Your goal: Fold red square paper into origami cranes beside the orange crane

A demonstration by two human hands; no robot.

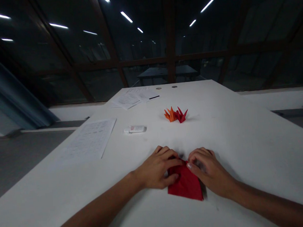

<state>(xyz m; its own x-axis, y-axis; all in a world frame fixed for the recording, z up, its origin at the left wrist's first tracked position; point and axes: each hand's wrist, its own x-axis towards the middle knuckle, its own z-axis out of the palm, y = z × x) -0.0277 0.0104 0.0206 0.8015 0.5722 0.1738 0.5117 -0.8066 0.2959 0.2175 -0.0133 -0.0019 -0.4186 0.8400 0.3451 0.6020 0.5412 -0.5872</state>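
Observation:
A folded sheet of red paper (185, 184) lies on the white table in front of me. My left hand (159, 169) holds its left side, the thumb resting on the paper and the index finger along its upper edge. At the upper right corner, my right hand (209, 170) has curled fingers and the thumb against the paper's edge. Part of the top edge is hidden by my fingers. Farther away stand an orange paper crane (170, 115) and a red paper crane (181, 115), close together.
A white tube-like object (135, 129) with printed markings lies left of the cranes. Sheets of written paper (91, 138) spread over the table's left side, with more papers (129, 97) behind. Two small round discs (174, 86) sit near the far edge, before dark windows.

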